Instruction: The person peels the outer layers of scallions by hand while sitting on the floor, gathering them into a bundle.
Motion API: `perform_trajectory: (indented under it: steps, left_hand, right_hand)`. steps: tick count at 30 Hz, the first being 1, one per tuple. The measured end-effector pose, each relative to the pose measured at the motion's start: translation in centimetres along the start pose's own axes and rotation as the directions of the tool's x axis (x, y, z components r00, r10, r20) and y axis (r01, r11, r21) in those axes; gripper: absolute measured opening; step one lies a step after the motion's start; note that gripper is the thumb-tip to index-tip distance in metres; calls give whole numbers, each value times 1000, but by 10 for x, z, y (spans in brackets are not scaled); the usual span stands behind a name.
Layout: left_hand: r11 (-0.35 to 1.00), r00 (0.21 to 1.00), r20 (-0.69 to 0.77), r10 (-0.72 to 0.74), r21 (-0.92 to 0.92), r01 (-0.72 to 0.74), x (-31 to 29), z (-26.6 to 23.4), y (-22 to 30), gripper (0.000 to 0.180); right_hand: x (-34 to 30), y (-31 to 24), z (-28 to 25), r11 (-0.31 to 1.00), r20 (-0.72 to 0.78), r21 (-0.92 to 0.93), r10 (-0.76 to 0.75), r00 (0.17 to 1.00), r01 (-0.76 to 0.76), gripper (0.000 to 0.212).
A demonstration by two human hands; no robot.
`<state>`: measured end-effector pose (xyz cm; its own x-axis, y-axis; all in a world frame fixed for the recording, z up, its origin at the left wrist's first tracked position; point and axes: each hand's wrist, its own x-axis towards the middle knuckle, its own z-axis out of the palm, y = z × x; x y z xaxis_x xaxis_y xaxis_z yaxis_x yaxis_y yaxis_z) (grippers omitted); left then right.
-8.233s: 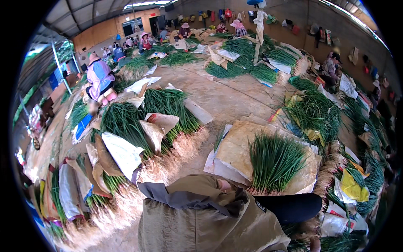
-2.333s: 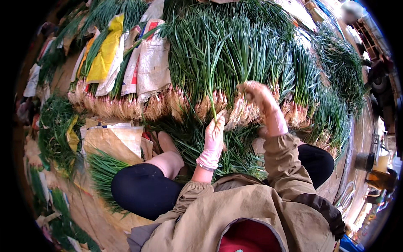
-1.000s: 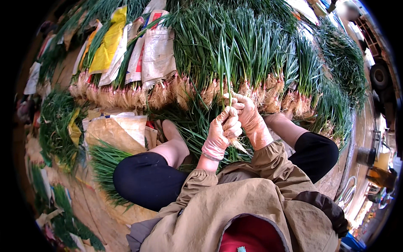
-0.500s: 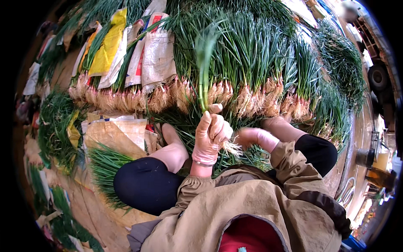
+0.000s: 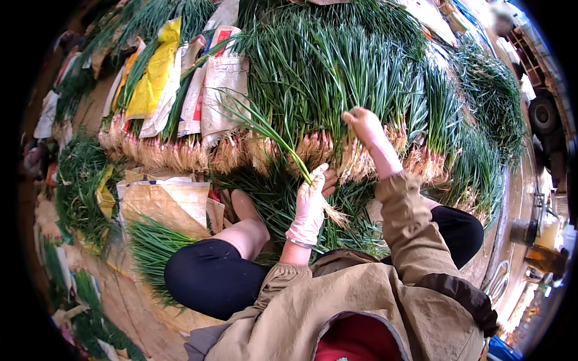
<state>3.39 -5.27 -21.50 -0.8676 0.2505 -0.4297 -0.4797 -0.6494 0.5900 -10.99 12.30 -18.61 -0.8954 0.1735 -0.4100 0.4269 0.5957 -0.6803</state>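
At the lower edge, the tan cloth jacket (image 5: 349, 283) with dark trim fills the centre, its sleeves running up to both hands. Two dark-clothed knees stand apart, left and right of it. Against the left knee, in the lower left, lies a loose bunch of bright green, narrow-leaved stalks (image 5: 147, 243), with a folded tan paper-like sheet (image 5: 165, 207) just above it. Between the legs spreads a flattened heap of dark green leaves (image 5: 352, 231).

Over that heap, at the centre of the frame, the left hand (image 5: 310, 198), in a thin pale pink glove, has its fingers curled around the lower stems of a few slender green scallion-like plants (image 5: 289, 155). Their leaves slant toward the upper left; pale, stringy roots hang out below the palm.

Right of centre and higher, the right hand (image 5: 366, 127) is at the front of a long, dense row of green plants with pinkish stem bases and straw-coloured roots (image 5: 337, 78). Its fingers are bent and drawn together; I cannot tell whether they pinch a stem.

Beyond, in the upper left, lie a whitish woven sack (image 5: 226, 90) and a bright yellow plastic sheet (image 5: 156, 75). A black tyre (image 5: 543, 116) shows at the far right.
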Motion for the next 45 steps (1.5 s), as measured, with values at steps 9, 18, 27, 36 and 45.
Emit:
perform_trajectory:
  steps: [9, 18, 27, 36, 45]
  left_hand:
    - [929, 942, -61, -329, -199, 312, -8, 20, 2, 20]
    - [811, 871, 393, -296, -379, 447, -22, 18, 10, 25]
    - [801, 924, 322, -205, -487, 348, -22, 20, -7, 24]
    - [817, 954, 294, -53, -537, 211, -30, 44, 11, 27]
    - [995, 991, 104, -89, -26, 92, -8, 30, -10, 38]
  right_hand:
    - [-107, 41, 72, 942, -235, 220, -201, 951, 253, 23]
    - [-125, 30, 18, 752, 442, 631, -146, 885, -191, 30]
    - [-97, 11, 72, 387, 174, 887, 224, 959, -251, 24]
    - [-44, 115, 62, 961, 462, 237, 20, 887, -145, 23]
    - [-3, 40, -12, 844, -284, -529, -73, 956, -93, 38]
